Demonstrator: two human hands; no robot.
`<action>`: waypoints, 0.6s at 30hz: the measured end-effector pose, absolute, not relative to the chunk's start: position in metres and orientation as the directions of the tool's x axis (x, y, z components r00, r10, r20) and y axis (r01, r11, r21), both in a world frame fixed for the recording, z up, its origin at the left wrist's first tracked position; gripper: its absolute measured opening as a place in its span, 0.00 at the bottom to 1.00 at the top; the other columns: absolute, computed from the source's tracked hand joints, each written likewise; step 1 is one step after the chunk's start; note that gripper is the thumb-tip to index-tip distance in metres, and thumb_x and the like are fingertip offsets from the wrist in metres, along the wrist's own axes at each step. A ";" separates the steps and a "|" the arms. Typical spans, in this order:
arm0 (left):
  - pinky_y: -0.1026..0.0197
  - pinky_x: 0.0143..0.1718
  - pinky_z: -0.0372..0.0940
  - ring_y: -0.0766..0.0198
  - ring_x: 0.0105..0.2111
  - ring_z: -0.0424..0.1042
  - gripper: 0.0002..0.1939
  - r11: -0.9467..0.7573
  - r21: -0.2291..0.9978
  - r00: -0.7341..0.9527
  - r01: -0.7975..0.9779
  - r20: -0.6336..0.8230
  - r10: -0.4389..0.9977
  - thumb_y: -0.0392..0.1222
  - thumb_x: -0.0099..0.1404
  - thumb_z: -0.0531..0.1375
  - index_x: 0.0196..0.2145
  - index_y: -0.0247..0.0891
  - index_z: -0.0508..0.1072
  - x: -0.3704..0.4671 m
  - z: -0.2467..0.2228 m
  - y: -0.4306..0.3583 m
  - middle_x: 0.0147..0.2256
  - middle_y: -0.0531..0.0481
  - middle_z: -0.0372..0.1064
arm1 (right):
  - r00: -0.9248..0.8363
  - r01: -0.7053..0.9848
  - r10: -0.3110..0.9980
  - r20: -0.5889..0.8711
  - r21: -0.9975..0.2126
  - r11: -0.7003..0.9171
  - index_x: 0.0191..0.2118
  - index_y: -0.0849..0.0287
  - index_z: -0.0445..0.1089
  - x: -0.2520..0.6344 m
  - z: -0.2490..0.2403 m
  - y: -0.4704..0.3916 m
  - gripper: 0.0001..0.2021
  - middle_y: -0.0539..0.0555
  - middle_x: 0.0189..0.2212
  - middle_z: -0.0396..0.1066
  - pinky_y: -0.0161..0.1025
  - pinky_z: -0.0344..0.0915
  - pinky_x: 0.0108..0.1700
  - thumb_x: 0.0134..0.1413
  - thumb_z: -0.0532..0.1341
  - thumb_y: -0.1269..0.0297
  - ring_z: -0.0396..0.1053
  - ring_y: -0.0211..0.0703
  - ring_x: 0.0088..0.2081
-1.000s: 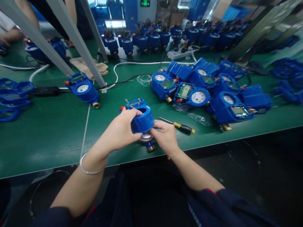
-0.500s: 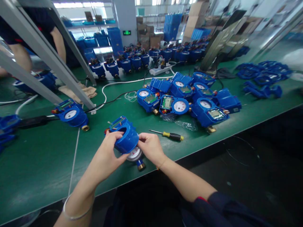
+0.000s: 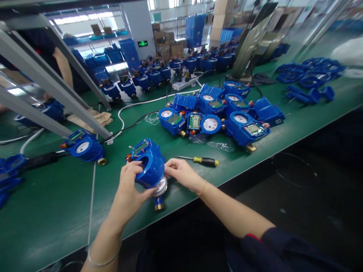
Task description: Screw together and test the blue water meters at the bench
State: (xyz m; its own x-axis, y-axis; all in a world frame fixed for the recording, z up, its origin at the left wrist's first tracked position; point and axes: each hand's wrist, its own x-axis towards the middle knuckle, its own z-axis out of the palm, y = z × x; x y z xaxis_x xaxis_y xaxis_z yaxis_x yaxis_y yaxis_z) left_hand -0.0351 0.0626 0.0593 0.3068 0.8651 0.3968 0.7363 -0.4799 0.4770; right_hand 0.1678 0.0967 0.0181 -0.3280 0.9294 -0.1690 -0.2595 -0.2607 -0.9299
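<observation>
A blue water meter [image 3: 151, 168] with a round dial and a brass fitting at its lower end is held just above the green table's [image 3: 56, 204] front edge. My left hand [image 3: 131, 189] grips its blue housing from the left. On the right side of the housing rests my right hand [image 3: 181, 173], fingers on it. The dial face under the housing is partly hidden. A yellow-and-black screwdriver [image 3: 202, 161] lies on the table just right of my right hand.
A cluster of blue meters [image 3: 215, 117] lies behind the screwdriver. One single meter [image 3: 83, 146] sits to the left by a slanted metal frame [image 3: 51, 90]. More meters line the back, a power strip [image 3: 185, 83] among them. Blue covers [image 3: 309, 81] lie far right. Another person stands back left.
The view has tilted up and shows more of the room. The meter has moved slightly left in my hands, and both hands keep hold of it.
</observation>
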 end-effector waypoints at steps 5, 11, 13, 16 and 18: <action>0.39 0.57 0.65 0.45 0.56 0.64 0.25 -0.448 0.501 0.256 0.741 0.406 0.877 0.44 0.58 0.70 0.45 0.44 0.59 -0.049 0.055 0.062 0.52 0.40 0.63 | -0.343 0.065 0.935 0.095 -0.990 0.124 0.41 0.60 0.78 0.156 0.033 0.085 0.16 0.55 0.44 0.78 0.42 0.65 0.51 0.42 0.75 0.66 0.73 0.47 0.46; 0.41 0.54 0.67 0.45 0.54 0.67 0.31 -0.509 0.475 0.265 0.718 0.490 0.830 0.46 0.51 0.74 0.45 0.41 0.61 -0.057 0.047 0.069 0.52 0.40 0.65 | -0.285 0.016 0.958 -0.008 -1.000 -0.004 0.25 0.60 0.75 0.137 0.030 0.092 0.05 0.47 0.25 0.73 0.34 0.61 0.37 0.48 0.67 0.75 0.67 0.38 0.31; 0.41 0.53 0.67 0.44 0.54 0.67 0.31 -0.525 0.470 0.274 0.709 0.502 0.820 0.46 0.51 0.74 0.45 0.41 0.62 -0.056 0.045 0.071 0.51 0.39 0.65 | -0.233 -0.048 0.969 -0.080 -0.994 -0.093 0.23 0.60 0.73 0.134 0.024 0.100 0.08 0.46 0.22 0.71 0.33 0.60 0.35 0.48 0.67 0.76 0.65 0.37 0.29; 0.41 0.52 0.67 0.45 0.53 0.67 0.30 -0.531 0.487 0.271 0.694 0.507 0.818 0.47 0.51 0.74 0.44 0.41 0.62 -0.056 0.045 0.070 0.50 0.39 0.65 | -0.222 -0.160 0.957 -0.185 -0.962 -0.223 0.23 0.60 0.70 0.131 0.012 0.115 0.09 0.46 0.21 0.71 0.32 0.64 0.35 0.50 0.67 0.75 0.67 0.36 0.27; 0.41 0.52 0.67 0.45 0.54 0.67 0.29 -0.520 0.513 0.259 0.682 0.496 0.829 0.47 0.51 0.74 0.42 0.41 0.61 -0.056 0.045 0.069 0.51 0.38 0.65 | -0.257 -0.250 0.928 -0.271 -0.909 -0.334 0.24 0.60 0.69 0.131 0.005 0.122 0.09 0.47 0.20 0.71 0.34 0.69 0.35 0.53 0.67 0.71 0.70 0.36 0.25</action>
